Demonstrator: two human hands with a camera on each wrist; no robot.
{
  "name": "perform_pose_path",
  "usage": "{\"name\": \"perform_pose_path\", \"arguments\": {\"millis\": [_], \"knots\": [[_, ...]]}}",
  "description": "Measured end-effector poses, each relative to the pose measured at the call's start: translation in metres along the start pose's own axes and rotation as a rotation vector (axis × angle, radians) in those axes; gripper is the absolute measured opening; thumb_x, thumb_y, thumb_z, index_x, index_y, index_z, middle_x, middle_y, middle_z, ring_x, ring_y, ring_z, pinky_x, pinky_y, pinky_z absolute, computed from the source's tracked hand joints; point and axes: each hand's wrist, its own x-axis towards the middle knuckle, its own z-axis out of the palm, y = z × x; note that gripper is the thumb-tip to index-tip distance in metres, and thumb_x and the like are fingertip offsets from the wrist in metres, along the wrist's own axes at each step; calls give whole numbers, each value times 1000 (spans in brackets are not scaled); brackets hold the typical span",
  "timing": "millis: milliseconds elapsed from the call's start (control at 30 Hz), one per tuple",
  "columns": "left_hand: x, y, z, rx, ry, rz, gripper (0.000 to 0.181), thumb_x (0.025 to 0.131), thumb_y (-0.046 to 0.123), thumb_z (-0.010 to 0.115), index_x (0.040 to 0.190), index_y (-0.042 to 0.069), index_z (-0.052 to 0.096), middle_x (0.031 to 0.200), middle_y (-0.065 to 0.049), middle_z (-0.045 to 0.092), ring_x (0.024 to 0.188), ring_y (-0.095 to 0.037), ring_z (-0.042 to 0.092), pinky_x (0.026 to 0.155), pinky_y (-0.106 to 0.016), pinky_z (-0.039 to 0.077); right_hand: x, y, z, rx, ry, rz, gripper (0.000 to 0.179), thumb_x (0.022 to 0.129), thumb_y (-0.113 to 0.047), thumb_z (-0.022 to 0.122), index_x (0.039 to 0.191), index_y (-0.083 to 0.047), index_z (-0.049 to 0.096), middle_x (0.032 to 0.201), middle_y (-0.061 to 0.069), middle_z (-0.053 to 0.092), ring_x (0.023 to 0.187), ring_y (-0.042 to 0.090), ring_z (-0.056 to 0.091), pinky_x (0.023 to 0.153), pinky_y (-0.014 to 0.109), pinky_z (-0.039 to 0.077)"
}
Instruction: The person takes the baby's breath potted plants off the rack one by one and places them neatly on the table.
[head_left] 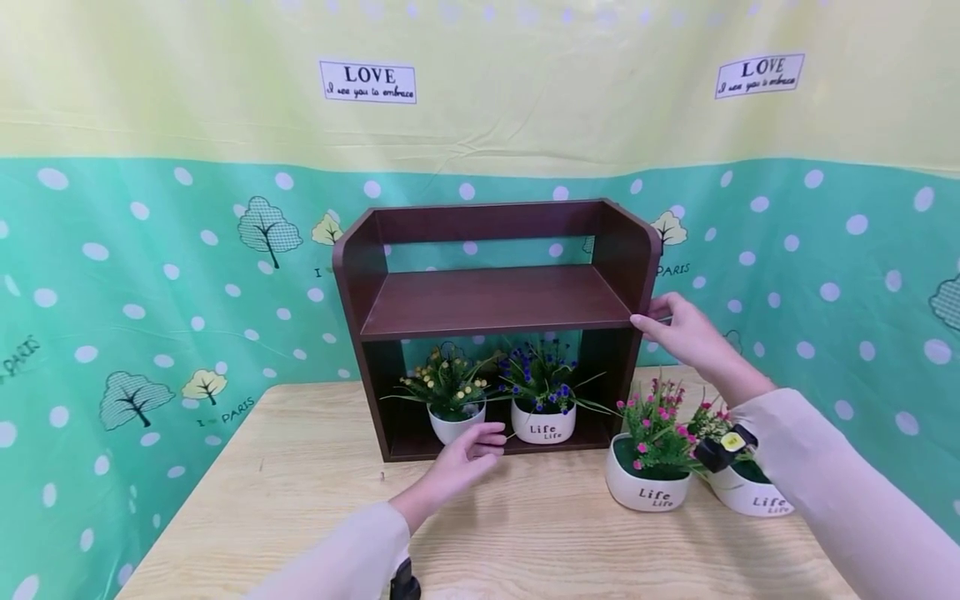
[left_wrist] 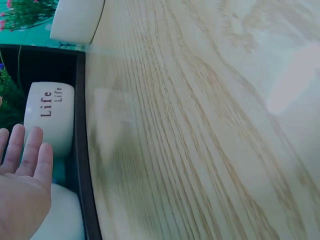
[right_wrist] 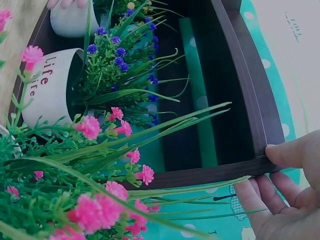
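Observation:
A dark brown two-tier shelf (head_left: 491, 302) stands on the table. My right hand (head_left: 682, 333) grips its right side panel, thumb on the front edge and fingers along the outer face. On the lower tier sit a white pot of yellow flowers (head_left: 453, 427) and a white "Life" pot of blue flowers (head_left: 543, 423). My left hand (head_left: 467, 457) is at the front of the yellow-flower pot, fingers extended and fairly relaxed. In the right wrist view, the left fingertips (right_wrist: 67, 3) overlap that pot's wall. The left wrist view shows the palm turned up before the pots.
A white pot of pink flowers (head_left: 647, 490) stands on the table (head_left: 315, 500) right of the shelf, with another white flower pot (head_left: 750, 493) beside it, partly behind my right sleeve. A green and yellow patterned cloth (head_left: 172, 275) hangs behind and at the sides.

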Motion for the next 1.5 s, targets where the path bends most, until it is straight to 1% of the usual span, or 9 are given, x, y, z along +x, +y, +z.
{"name": "perform_pose_path", "arguments": {"millis": [100, 200, 400, 500, 667, 833, 1067, 1300, 1500], "knots": [[6, -4, 6, 6, 2, -1, 50, 95, 2, 58, 142, -7, 45, 134, -29, 54, 120, -41, 57, 94, -32, 49, 0, 1, 0, -6, 3, 1, 64, 104, -42, 52, 139, 8, 34, 131, 29, 48, 119, 45, 56, 102, 61, 39], [11, -7, 9, 25, 16, -1, 53, 93, 3, 60, 143, -7, 43, 137, -28, 52, 123, -44, 54, 97, -41, 49, 0, 1, 0, -7, 4, -1, 64, 104, -42, 52, 140, 8, 33, 131, 30, 47, 120, 45, 56, 102, 61, 39], [23, -12, 13, -12, 45, -37, 61, 94, 8, 63, 147, -6, 39, 150, -25, 41, 136, -47, 39, 110, -56, 33, 0, 0, 0, -17, 12, -3, 64, 104, -42, 52, 139, 8, 34, 131, 30, 48, 119, 46, 56, 102, 62, 39], [28, -15, 16, -54, 51, -72, 66, 96, 12, 64, 152, -4, 33, 154, -24, 35, 141, -46, 32, 113, -56, 27, 0, 0, 0, -23, 16, -12, 63, 104, -42, 52, 138, 8, 35, 130, 30, 49, 118, 45, 57, 100, 60, 41], [38, -20, 22, -84, 50, -108, 74, 97, 15, 64, 156, -1, 23, 160, -23, 25, 145, -42, 25, 116, -53, 23, 0, 1, 0, -29, 18, -16, 63, 104, -42, 51, 138, 8, 35, 129, 29, 49, 117, 45, 57, 98, 59, 42], [51, -22, 28, -66, 79, -130, 81, 95, 16, 67, 157, -1, 19, 161, -24, 21, 147, -39, 22, 117, -51, 22, 0, 2, 0, -17, 24, -15, 64, 104, -44, 52, 138, 7, 35, 129, 28, 49, 117, 44, 57, 99, 59, 41], [64, -22, 35, 5, 130, -225, 93, 89, 23, 72, 160, 5, 15, 160, -26, 23, 147, -39, 24, 114, -50, 29, 0, 1, -1, -11, 28, -22, 63, 104, -43, 52, 138, 7, 35, 130, 28, 49, 116, 43, 57, 99, 58, 41], [79, -21, 37, 44, 164, -209, 94, 87, 26, 73, 159, 4, 17, 158, -23, 29, 144, -33, 31, 111, -46, 34, -1, 1, -1, -4, 27, -21, 63, 104, -43, 52, 137, 7, 35, 130, 28, 48, 116, 44, 57, 99, 58, 41], [81, -19, 39, 56, 172, -234, 97, 84, 23, 73, 159, 2, 15, 157, -23, 31, 141, -33, 34, 109, -47, 36, -1, 2, 1, 1, 25, -17, 62, 104, -42, 52, 138, 7, 36, 131, 29, 48, 117, 44, 57, 100, 59, 41]]}}
